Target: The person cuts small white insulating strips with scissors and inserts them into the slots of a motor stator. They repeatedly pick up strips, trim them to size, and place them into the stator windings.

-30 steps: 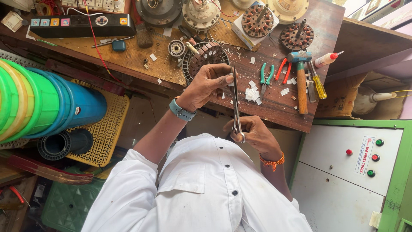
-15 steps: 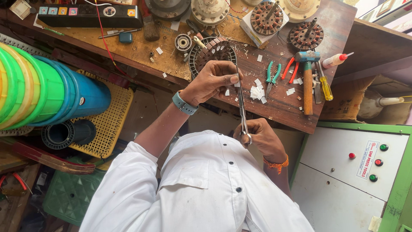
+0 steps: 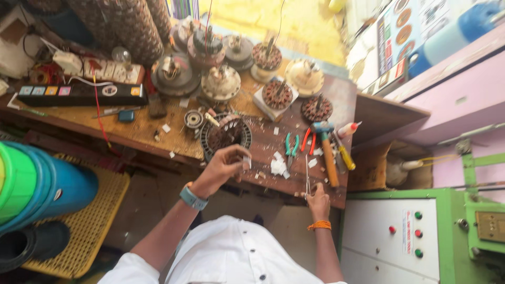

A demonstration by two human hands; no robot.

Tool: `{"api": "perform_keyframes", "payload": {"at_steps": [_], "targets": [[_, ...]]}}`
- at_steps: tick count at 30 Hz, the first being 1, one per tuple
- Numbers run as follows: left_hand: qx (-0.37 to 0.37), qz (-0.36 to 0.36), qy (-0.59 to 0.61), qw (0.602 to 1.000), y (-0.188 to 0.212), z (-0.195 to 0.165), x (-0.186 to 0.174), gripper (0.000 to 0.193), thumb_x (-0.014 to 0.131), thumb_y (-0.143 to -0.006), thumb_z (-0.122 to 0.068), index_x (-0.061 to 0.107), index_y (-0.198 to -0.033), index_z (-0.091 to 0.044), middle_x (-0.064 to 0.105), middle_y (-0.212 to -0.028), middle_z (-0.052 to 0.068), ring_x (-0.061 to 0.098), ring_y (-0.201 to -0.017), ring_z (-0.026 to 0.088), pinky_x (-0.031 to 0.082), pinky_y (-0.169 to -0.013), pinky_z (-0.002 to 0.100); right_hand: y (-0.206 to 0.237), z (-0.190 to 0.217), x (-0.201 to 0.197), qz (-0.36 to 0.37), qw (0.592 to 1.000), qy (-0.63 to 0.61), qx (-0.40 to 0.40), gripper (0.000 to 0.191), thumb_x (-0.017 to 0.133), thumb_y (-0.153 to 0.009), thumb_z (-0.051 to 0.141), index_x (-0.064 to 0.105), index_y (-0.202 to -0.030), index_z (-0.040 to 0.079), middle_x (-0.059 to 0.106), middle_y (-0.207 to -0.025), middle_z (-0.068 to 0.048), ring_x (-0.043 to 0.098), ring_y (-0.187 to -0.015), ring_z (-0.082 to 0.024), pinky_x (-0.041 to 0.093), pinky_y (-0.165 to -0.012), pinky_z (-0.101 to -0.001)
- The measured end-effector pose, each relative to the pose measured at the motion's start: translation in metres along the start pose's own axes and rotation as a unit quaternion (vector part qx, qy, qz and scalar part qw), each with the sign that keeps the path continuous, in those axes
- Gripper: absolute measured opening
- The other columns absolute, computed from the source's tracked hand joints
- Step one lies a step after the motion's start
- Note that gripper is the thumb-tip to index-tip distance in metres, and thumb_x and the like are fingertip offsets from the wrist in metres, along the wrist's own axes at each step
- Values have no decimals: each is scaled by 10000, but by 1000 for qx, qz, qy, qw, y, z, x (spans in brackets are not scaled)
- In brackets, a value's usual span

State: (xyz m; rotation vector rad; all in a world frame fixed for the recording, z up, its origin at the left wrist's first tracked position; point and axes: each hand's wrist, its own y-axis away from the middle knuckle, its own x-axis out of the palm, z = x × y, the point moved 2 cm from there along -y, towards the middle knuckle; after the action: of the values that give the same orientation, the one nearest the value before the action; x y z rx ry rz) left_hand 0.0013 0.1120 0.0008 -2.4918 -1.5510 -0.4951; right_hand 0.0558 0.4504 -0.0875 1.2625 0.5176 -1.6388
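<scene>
My left hand point(image 3: 222, 166), a blue watch on its wrist, is raised over the front of the wooden workbench point(image 3: 131, 134). It pinches a small white paper piece point(image 3: 246, 161) just in front of a round wound stator point(image 3: 226, 134). My right hand point(image 3: 319, 201), with an orange thread at the wrist, rests at the bench's front edge. It grips the handles of slim scissors point(image 3: 307, 173), whose blades point away across the bench. A small heap of white paper scraps point(image 3: 277, 167) lies between the two hands.
Green- and red-handled pliers point(image 3: 293, 144), a hammer point(image 3: 327, 155) and a yellow screwdriver point(image 3: 345, 156) lie right of the stator. Several fan motors point(image 3: 221, 81) and a black power strip point(image 3: 79, 94) fill the back. Stacked buckets point(image 3: 31, 184), a yellow crate point(image 3: 89, 221) and a green cabinet point(image 3: 400, 236) flank me.
My right hand has carried the scissors from in front of my chest out to the bench's front edge on the right. The left hand stays by the stator. The view has tilted up.
</scene>
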Motion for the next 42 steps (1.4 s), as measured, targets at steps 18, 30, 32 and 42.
{"api": "perform_keyframes", "payload": {"at_steps": [18, 30, 32, 42], "targets": [[67, -9, -179, 982, -13, 12, 31, 148, 723, -931, -13, 687, -1074, 4, 733, -980, 43, 708, -840, 79, 650, -657, 257, 29, 116, -22, 187, 849, -438, -229, 340, 744, -878, 169, 693, -1168, 0, 775, -990, -46, 737, -848, -127, 598, -780, -283], [-11, -83, -74, 994, 5, 31, 40, 209, 708, -916, -19, 660, -1119, -10, 704, -1023, 53, 700, -848, 102, 600, -665, 263, 75, 117, 4, 87, 808, -551, -189, 89, 725, -931, 8, 703, -1005, -37, 744, -905, -72, 689, -784, -101, 592, -713, -250], [-9, -69, -105, 992, 8, 38, 33, 154, 734, -920, -29, 692, -1063, 8, 702, -1017, 57, 713, -876, 101, 608, -721, 260, 80, 114, 6, 101, 807, -542, -213, 73, 731, -944, 1, 709, -1003, -37, 736, -911, -67, 670, -771, -90, 558, -698, -226], [46, -49, -25, 997, 16, 44, 21, 56, 657, -931, 12, 631, -919, -37, 642, -825, -17, 562, -667, 20, 448, -548, 193, 85, 147, -29, 72, 885, -400, -226, 132, 801, -841, 2, 754, -964, -3, 739, -850, -43, 629, -726, -90, 540, -647, -247]]}}
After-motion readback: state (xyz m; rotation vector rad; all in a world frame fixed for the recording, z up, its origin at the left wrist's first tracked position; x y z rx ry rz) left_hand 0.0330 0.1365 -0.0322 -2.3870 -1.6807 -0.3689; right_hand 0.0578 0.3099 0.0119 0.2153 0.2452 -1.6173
